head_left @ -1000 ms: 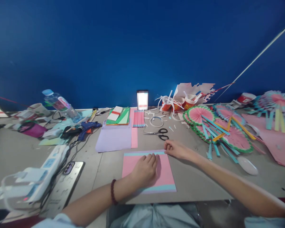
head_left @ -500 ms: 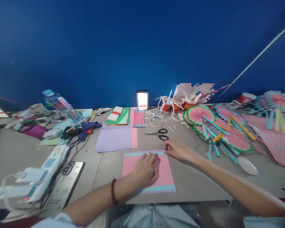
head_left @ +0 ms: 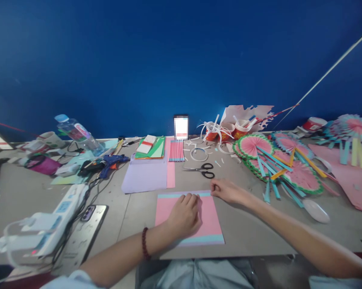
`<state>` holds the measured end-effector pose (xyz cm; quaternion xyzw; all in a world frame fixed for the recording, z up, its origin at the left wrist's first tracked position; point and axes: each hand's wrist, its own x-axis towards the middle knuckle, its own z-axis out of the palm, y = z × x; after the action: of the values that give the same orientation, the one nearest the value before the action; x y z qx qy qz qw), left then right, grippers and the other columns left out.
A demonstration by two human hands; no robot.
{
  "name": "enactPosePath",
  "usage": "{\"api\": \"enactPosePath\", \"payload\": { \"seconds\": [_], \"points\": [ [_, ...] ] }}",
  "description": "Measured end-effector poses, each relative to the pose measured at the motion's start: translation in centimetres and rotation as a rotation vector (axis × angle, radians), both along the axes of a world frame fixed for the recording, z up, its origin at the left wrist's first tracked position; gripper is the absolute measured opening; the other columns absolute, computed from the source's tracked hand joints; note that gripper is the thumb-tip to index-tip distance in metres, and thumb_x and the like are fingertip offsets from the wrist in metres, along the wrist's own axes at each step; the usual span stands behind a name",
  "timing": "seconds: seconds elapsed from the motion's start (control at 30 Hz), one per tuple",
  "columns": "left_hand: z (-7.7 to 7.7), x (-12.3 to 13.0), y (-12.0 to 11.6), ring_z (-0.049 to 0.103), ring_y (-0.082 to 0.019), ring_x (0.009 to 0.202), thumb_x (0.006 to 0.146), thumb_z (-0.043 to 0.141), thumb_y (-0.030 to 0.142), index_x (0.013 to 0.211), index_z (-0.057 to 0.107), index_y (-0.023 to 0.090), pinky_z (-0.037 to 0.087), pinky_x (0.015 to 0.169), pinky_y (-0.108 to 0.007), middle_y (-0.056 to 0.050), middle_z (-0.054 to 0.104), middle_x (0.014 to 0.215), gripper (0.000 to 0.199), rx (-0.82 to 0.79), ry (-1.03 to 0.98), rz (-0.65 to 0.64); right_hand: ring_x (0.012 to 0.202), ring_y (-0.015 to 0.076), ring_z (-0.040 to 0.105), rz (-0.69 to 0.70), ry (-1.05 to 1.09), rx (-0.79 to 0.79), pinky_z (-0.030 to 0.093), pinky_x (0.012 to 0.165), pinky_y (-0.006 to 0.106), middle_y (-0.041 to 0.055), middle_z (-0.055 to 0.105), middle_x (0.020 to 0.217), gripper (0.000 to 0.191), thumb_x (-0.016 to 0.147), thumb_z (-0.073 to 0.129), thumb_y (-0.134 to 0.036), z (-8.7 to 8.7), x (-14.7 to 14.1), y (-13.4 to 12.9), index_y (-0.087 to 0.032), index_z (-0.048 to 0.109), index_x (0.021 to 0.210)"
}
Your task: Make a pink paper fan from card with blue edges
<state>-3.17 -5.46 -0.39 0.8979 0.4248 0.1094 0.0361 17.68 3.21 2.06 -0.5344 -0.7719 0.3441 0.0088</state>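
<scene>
A pink sheet of paper [head_left: 209,220] with pale blue and lilac bands along its far and near edges lies flat before me. My left hand [head_left: 185,212] rests on its middle, fingers curled together and pressing it down; a beaded bracelet circles that wrist. At the sheet's far right corner, my right hand [head_left: 224,189] is closed in a pinch along the edge. Its fingertips are partly hidden. Beyond that hand lie black-handled scissors [head_left: 206,170], blades pointing left.
Farther back are lilac paper [head_left: 146,174], a row of pink sticks [head_left: 176,151] and paper cups [head_left: 242,127]. Pleated watermelon-like paper fans [head_left: 256,146] and a white spoon [head_left: 316,210] are on the right. Leftward lie a phone [head_left: 84,233], power strip [head_left: 64,212], glue gun [head_left: 110,162] and bottle [head_left: 78,130].
My right hand has shifted very slightly right at the sheet's corner. My left hand and the sheet look nearly unchanged.
</scene>
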Motion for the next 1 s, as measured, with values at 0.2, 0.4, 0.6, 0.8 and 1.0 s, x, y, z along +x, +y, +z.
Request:
{"api": "enactPosePath", "payload": {
  "seconds": [0.2, 0.4, 0.6, 0.8, 1.0],
  "points": [
    [-0.4, 0.0, -0.1, 0.049, -0.027, 0.089, 0.074, 0.05, 0.019, 0.113, 0.053, 0.012, 0.044, 0.074, -0.04, -0.012, 0.056, 0.099, 0.04, 0.041, -0.054, 0.021, 0.056, 0.0106, 0.048, 0.051, 0.024, -0.006, 0.03, 0.054, 0.021, -0.0046, 0.054, 0.058, 0.006, 0.078, 0.056, -0.017, -0.1, 0.5, 0.2, -0.019, 0.059, 0.083],
    [-0.7, -0.2, 0.1, 0.049, -0.027, 0.089, 0.073, 0.052, 0.022, 0.11, 0.053, 0.011, 0.044, 0.076, -0.041, -0.014, 0.056, 0.102, 0.039, 0.079, -0.115, 0.013, 0.057, 0.0127, 0.051, -0.001, -0.023, 0.033, 0.03, 0.053, 0.023, -0.0022, 0.059, 0.061, 0.018, 0.079, 0.061, -0.038, 0.1, 0.1, 0.0, -0.02, 0.059, 0.079],
    [-0.2, -0.2, 0.1, 0.048, -0.026, 0.085, 0.074, 0.052, 0.022, 0.1, 0.058, 0.012, 0.044, 0.072, -0.039, -0.012, 0.056, 0.094, 0.029, 0.069, -0.084, 0.02, 0.064, 0.0142, 0.056, -0.04, -0.113, 0.071, 0.029, 0.055, 0.022, -0.0008, 0.062, 0.068, 0.015, 0.077, 0.065, -0.035, 0.2, -0.6, -0.4, -0.021, 0.061, 0.081],
    [-0.3, -0.2, 0.1, 0.048, -0.026, 0.087, 0.075, 0.052, 0.023, 0.101, 0.059, 0.012, 0.043, 0.073, -0.039, -0.012, 0.057, 0.095, 0.029, 0.071, -0.085, 0.017, 0.063, 0.014, 0.055, -0.019, -0.077, 0.057, 0.029, 0.055, 0.022, -0.001, 0.061, 0.066, 0.01, 0.078, 0.062, -0.029, 0.2, -0.3, -0.6, -0.02, 0.061, 0.082],
    [0.6, -0.3, 0.3, 0.047, -0.026, 0.088, 0.081, 0.048, 0.026, 0.13, 0.046, 0.013, 0.039, 0.072, -0.039, -0.011, 0.055, 0.097, 0.05, 0.005, 0.005, -0.02, 0.064, 0.0138, 0.055, -0.015, -0.035, 0.086, 0.029, 0.055, 0.022, -0.0011, 0.061, 0.068, 0.013, 0.08, 0.061, -0.033, -0.3, 0.2, -0.8, -0.021, 0.061, 0.085]
  ]
}}
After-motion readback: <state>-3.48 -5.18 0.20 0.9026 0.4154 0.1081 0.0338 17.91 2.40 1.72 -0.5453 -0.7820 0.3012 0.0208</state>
